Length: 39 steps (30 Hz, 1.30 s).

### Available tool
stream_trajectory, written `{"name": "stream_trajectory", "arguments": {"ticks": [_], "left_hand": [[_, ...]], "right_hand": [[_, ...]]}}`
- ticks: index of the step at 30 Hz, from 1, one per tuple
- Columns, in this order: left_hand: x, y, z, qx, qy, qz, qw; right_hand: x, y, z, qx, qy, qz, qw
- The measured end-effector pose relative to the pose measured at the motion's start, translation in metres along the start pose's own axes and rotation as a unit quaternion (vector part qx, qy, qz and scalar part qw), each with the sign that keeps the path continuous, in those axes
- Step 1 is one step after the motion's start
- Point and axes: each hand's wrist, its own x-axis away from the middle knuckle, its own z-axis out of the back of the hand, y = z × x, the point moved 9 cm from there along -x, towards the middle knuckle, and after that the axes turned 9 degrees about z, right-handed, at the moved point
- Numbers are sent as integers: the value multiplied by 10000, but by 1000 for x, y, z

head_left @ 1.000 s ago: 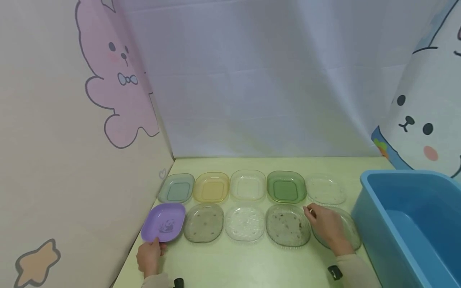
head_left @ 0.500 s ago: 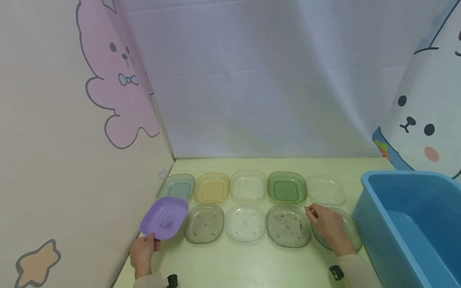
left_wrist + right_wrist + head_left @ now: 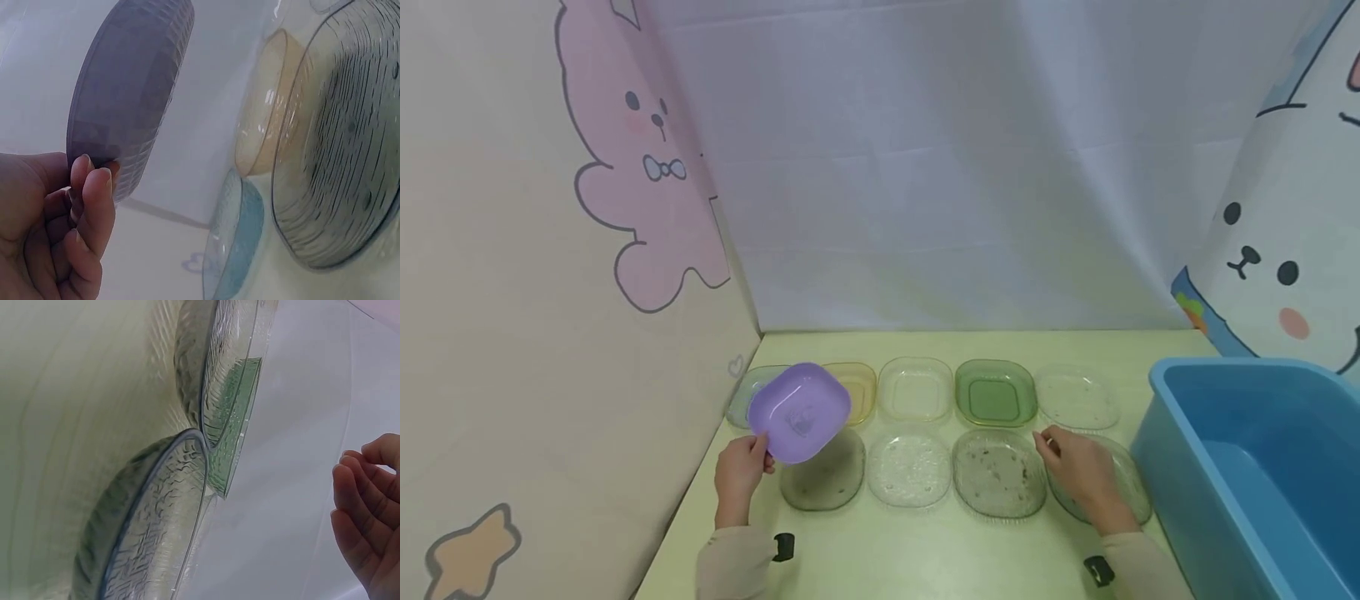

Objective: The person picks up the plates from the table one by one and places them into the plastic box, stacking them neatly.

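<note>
My left hand (image 3: 741,475) pinches the near rim of a purple plate (image 3: 801,408), held tilted in the air above the left of the table. In the left wrist view, thumb and fingers grip the rim of the purple plate (image 3: 125,94), whose underside shows. Beneath it, a smoky grey plate (image 3: 823,492), a pale blue plate (image 3: 741,400) and a yellow plate (image 3: 863,392) are partly covered. My right hand (image 3: 1082,475) hovers over a greenish clear plate (image 3: 1127,479) at the front right. Its fingers are loosely bent with nothing between them, as the right wrist view also shows.
A clear plate (image 3: 910,479) and a dark-spotted glass plate (image 3: 1000,487) lie in the front row. Behind them are another clear plate (image 3: 916,390), a green plate (image 3: 997,396) and a clear plate (image 3: 1077,398). A blue tub (image 3: 1187,467) stands at the right.
My left hand has lifted the purple plate off the front-left spot and carried it up and to the right. The right hand has stayed in place.
</note>
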Motion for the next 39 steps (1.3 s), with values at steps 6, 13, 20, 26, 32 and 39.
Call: {"name": "stream_trajectory", "arguments": {"ticks": [6, 13, 20, 26, 32, 39], "left_hand": [[1, 34, -24, -203, -164, -441, 9987], [3, 65, -49, -301, -257, -822, 9958], [12, 95, -72, -220, -472, -1228, 9911], [29, 124, -101, -118, -870, -1673, 9820], [49, 147, -134, -290, -1194, -2102, 9699], [65, 159, -161, -395, -1488, -2088, 9658]], "right_hand": [[1, 0, -1, 46, 44, 38, 10000], [3, -3, 0, 73, 340, 278, 9990], [3, -6, -1, 38, 265, 206, 9994], [3, -7, -4, -79, 107, 63, 9999], [6, -4, -7, -246, 139, -70, 9996], [10, 2, -13, -467, -139, -477, 9977]]}}
